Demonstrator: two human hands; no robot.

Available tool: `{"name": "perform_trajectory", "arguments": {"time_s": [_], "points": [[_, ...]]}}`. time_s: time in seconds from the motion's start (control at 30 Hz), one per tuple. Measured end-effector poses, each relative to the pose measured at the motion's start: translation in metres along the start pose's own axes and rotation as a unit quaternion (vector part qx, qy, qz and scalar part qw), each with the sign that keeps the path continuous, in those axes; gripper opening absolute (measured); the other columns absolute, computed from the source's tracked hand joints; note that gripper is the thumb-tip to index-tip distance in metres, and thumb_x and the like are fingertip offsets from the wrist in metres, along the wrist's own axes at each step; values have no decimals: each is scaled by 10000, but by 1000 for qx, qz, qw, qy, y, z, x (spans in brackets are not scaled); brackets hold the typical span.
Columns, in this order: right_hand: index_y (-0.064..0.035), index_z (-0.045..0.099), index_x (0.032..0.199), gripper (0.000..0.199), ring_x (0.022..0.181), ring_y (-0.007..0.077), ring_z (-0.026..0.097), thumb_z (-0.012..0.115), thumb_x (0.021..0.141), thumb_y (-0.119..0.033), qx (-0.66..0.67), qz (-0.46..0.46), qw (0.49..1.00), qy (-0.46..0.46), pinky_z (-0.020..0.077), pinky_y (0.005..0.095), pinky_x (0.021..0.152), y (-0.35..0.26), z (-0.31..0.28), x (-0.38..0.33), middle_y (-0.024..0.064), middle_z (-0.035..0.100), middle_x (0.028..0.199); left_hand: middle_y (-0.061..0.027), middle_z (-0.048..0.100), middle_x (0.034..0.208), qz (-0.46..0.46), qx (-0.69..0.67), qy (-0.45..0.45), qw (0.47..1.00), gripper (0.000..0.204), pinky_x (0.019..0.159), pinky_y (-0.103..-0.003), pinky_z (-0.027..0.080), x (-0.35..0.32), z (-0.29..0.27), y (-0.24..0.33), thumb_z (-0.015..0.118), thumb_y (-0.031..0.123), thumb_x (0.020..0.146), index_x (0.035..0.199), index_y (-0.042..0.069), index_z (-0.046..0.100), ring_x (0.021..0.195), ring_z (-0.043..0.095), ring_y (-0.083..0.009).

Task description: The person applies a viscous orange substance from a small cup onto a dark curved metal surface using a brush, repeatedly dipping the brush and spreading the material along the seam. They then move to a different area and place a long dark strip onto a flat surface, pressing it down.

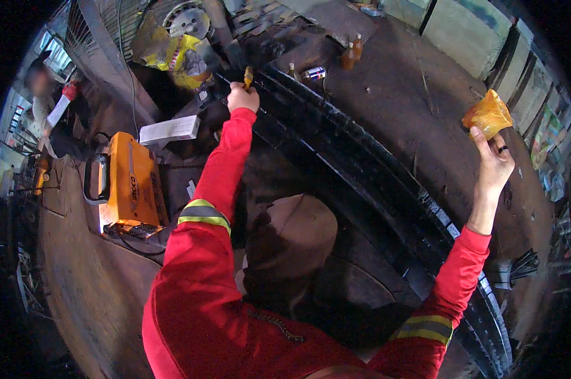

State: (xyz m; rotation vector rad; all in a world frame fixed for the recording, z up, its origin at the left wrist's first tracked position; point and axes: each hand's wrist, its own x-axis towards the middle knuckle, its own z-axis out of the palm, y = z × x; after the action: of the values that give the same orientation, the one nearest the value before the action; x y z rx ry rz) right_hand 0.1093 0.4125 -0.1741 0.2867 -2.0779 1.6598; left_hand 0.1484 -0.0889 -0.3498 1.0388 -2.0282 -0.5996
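Note:
My left hand (pixel 241 100) is closed in a fist around a short yellow handle (pixel 248 76). Its top sticks up past my fingers, and the rest of the tool is hidden, so its kind does not show. That hand is over the far end of a long black metal beam (pixel 361 174), which runs diagonally from the upper middle to the lower right. Out to the right, my right hand (pixel 495 158) grips a crumpled, translucent orange-yellow container (pixel 487 115) from below, holding it up beyond the beam. Both arms wear red sleeves with reflective bands.
An orange welding machine (pixel 132 183) with a black handle stands at left, near a white box (pixel 169 130). Brown bottles (pixel 348 57) and a can (pixel 314 73) are beyond the beam. A yellow sack (pixel 186 60) lies at the top. Another person (pixel 43 107) wearing a red glove is far left.

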Motion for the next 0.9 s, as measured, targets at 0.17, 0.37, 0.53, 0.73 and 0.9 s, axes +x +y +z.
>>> {"name": "perform_trajectory", "arguments": {"time_s": [0.17,0.37,0.53,0.73,0.9], "points": [[65,627,1045,426,873,112,589,786,703,-133,-5,7,1000,12,425,254,861,-3,-1,1,74,660,961,-265,618,861,20,65,-87,994,374,729,-489,486,-42,-2,39,599,221,755,1020,16,433,823,605,-427],[64,623,1058,433,893,121,588,781,709,-136,6,-3,1000,-3,424,267,862,3,-5,1,86,655,985,-203,641,838,87,16,-74,993,296,715,-484,481,-75,-43,58,625,208,739,975,61,523,798,613,-404],[68,614,1075,459,901,132,591,781,708,-150,8,7,1000,-3,416,270,876,0,-4,1,91,651,982,-221,639,927,20,67,-62,996,354,777,-452,490,7,-23,7,635,258,734,997,41,536,900,614,-379],[68,608,1083,477,907,135,590,786,704,-162,10,7,1000,4,415,274,882,1,-4,2,91,651,972,-218,641,929,43,88,-115,989,393,782,-454,489,4,-4,3,634,284,732,998,12,535,912,611,-383],[69,614,1070,462,909,134,593,786,702,-152,-28,-14,999,9,423,273,880,8,-6,4,92,652,978,-169,638,776,26,-130,-37,990,260,688,-348,488,-15,-27,-1,647,192,732,871,-22,599,743,636,-287]]}}
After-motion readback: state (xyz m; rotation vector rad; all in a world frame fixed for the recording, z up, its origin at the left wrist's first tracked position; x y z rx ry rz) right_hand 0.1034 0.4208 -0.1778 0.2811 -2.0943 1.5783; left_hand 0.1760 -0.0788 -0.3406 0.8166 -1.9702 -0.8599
